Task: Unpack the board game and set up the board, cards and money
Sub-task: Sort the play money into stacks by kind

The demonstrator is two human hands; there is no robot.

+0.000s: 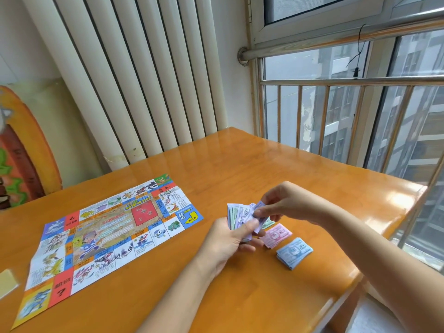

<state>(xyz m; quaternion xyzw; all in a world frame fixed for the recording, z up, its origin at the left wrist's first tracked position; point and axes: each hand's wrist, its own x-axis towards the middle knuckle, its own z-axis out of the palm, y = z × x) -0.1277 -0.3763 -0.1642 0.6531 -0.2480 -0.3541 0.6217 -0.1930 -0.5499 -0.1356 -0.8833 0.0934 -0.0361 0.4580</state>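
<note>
while near one board (101, 239), three stacks (294, 252)

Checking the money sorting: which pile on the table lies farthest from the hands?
The blue pile, marked 500. The pink pile lies between it and the left hand, and the green pile peeks from under the right hand.

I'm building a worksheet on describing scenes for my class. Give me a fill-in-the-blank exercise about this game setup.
1. The right hand pinches one bill whose colour is ___.
2. The left hand grips a stack of bills; the game board lies flat on the person's ___ side.
3. On the table, the pile marked 500 is ___.
4. The neighbouring pile, nearer the hands, is ___.

Missing words: purple; left; blue; pink.
</note>
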